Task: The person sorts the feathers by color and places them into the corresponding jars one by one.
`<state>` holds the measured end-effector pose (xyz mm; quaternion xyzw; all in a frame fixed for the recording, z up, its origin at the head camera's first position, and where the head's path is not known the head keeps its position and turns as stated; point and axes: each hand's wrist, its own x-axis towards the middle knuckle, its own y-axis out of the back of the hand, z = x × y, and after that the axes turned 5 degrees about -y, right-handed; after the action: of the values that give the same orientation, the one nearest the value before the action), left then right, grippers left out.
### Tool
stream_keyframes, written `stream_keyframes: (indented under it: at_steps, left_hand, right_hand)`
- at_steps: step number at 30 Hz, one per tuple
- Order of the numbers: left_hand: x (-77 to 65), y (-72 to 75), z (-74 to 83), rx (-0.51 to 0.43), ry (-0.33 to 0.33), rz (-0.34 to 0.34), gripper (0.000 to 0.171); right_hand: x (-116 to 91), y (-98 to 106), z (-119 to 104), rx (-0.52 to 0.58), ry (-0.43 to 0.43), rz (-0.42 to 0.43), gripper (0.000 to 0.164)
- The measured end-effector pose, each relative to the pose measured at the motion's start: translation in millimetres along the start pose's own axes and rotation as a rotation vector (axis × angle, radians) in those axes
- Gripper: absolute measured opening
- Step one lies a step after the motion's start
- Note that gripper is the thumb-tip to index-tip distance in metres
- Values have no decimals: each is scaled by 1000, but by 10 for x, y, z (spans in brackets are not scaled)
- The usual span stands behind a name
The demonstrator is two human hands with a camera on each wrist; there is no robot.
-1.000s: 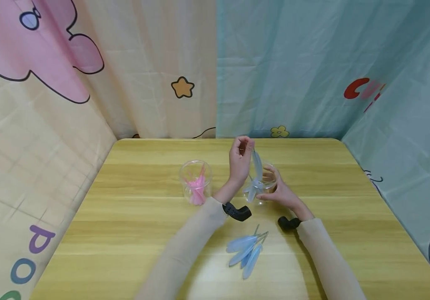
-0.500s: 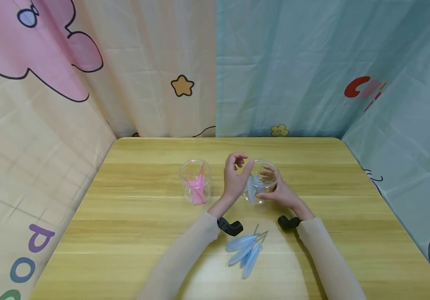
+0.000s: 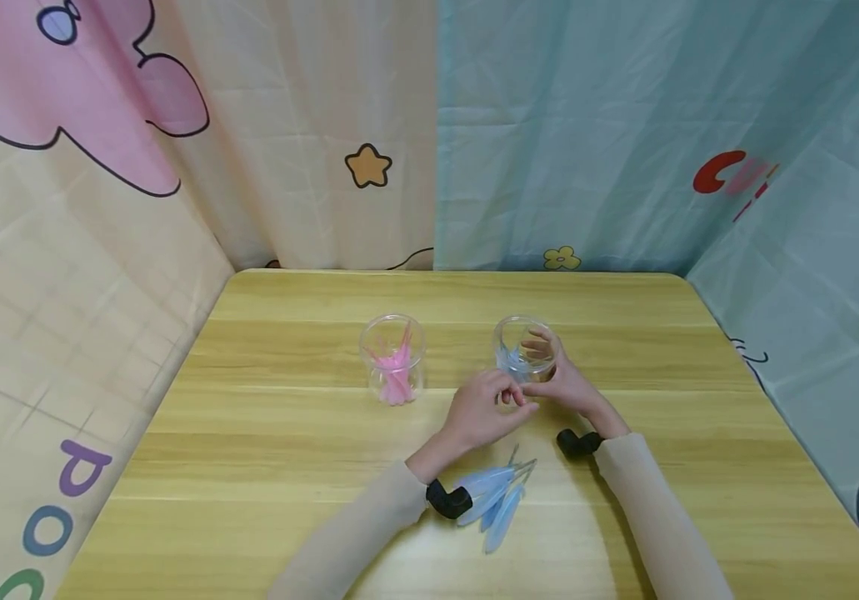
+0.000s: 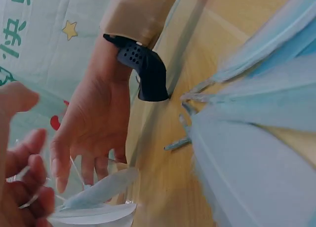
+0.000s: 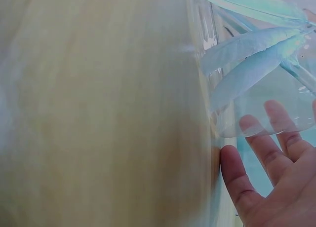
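My right hand (image 3: pixel 570 385) holds a clear cup (image 3: pixel 505 340) standing on the table, thumb at its near side and fingers round its far side. Pale blue feathers (image 5: pixel 254 74) lean inside that cup, quills up. My left hand (image 3: pixel 483 408), fingers loosely bent with nothing seen between them, hovers in front of the cup, partly hiding it. Below it on the table lies a small fan of loose blue feathers (image 3: pixel 502 518), quills pointing away from me; the left wrist view shows these feathers (image 4: pixel 247 133) up close.
Left of my hands stands a second clear cup (image 3: pixel 371 340) with pink feathers (image 3: pixel 397 379) in it. The wooden table (image 3: pixel 264 400) ends at printed curtains (image 3: pixel 309 167) behind and at both sides. A black wrist camera (image 3: pixel 577 443) sits on each wrist.
My left hand released a blue feather into the right-hand cup, then came down and toward me, over the near side of the cup. My right hand stays at the cup.
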<state>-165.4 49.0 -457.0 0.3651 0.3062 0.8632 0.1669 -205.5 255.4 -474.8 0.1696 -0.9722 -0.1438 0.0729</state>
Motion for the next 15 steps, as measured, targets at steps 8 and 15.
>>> stream_keyframes:
  at_steps: [8,15]
  left_hand:
    - [-173,-82,149,368,47,-402,40]
    - [-258,-143,238,488,23,-503,41]
  right_hand:
    - [-28,-36,-133,-73,-52,24,94]
    - [-34,-33,-168,-48,-52,17,94]
